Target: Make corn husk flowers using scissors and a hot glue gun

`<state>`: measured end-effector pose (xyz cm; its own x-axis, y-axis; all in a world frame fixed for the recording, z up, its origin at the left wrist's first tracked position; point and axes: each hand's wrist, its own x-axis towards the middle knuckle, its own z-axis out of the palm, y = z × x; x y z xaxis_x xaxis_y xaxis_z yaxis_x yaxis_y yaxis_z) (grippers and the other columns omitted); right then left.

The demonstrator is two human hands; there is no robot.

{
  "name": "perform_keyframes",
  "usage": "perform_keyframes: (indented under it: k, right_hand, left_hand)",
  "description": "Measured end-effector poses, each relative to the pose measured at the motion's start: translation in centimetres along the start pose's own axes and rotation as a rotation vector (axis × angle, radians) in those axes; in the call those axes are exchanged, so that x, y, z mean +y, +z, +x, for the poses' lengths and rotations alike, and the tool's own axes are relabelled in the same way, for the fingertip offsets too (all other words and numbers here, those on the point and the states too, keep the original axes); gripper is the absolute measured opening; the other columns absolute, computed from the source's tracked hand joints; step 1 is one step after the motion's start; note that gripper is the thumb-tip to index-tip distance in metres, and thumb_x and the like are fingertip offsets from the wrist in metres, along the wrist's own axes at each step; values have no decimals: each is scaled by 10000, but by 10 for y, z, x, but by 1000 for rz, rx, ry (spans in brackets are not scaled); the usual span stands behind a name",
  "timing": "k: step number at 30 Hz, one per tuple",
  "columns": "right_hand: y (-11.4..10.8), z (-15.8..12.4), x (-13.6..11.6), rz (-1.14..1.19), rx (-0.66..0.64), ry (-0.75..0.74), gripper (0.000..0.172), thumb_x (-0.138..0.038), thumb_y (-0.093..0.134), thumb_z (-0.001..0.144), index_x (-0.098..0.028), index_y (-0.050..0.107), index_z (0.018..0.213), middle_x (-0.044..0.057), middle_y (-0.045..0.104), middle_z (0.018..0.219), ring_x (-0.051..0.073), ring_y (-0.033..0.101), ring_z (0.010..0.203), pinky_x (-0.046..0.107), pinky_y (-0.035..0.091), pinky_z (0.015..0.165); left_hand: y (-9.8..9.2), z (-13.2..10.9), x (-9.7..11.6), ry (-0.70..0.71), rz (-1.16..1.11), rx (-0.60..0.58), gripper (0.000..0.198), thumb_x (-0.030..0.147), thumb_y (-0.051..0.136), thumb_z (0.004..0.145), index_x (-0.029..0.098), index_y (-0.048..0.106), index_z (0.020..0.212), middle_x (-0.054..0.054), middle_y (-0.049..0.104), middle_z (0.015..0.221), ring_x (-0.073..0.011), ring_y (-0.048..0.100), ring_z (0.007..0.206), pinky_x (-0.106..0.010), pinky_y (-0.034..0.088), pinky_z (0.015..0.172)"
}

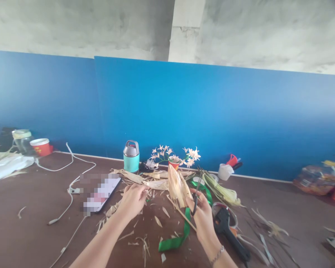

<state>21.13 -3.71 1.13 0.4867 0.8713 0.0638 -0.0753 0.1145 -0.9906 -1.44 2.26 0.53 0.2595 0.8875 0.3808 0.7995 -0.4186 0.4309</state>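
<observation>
My right hand [203, 214] is closed around dark-handled scissors [195, 206], the blades pointing up and away from me. A large pale dried corn husk [178, 186] stands upright at its thumb and seems gripped along with them. To the left, my left hand [134, 199] has its fingers drawn together beside a flat husk piece [158, 184]; whether anything is pinched in them is hidden. Below and between the hands runs a green ribbon [174, 242], with husk scraps [158, 222] scattered around it.
Behind the husks are a turquoise flask [131, 162] and husk flowers [191, 154] in a red cup. A phone [103, 195] and white cables [69, 190] lie left. A black glue gun [230, 232], tape roll [234, 219] and green-white husk bundle [223, 190] are right. A blue partition [206, 111] stands behind.
</observation>
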Motion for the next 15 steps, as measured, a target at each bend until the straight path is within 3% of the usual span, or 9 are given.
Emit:
perform_keyframes:
  k: [3, 6, 10, 15]
  right_hand:
    - [1, -1, -1, -19, 8, 15, 331, -271, 707, 593, -188, 598, 895, -50, 532, 555, 104, 453, 489, 189, 315, 408]
    - [1, -1, -1, -20, -5, 16, 321, -259, 697, 600, -190, 597, 897, -51, 538, 556, 90, 425, 467, 184, 303, 401]
    - [0, 0, 1, -14, -10, 17, 317, -257, 702, 594, -188, 605, 888, -61, 508, 517, 82, 409, 441, 180, 286, 387]
    - [0, -1, 0, -24, -15, 14, 320, -287, 708, 588, -184, 617, 877, -54, 518, 525, 81, 410, 432, 181, 274, 374]
  left_hand:
    - [-3, -2, 5, -18, 123, 51, 209, 134, 487, 760, 223, 662, 832, -50, 692, 868, -250, 582, 924, -453, 372, 879]
    - [-5, -4, 13, 91, 156, 107, 203, 123, 487, 759, 223, 662, 784, -61, 661, 988, -249, 539, 1007, -438, 370, 897]
    - [5, -9, 14, 284, 147, 29, 209, 158, 486, 778, 219, 665, 689, -58, 648, 1096, -251, 488, 1126, -468, 284, 1006]
    - [20, -12, 6, 266, 134, 9, 210, 130, 480, 766, 209, 674, 745, -64, 694, 997, -236, 535, 1093, -487, 156, 1086]
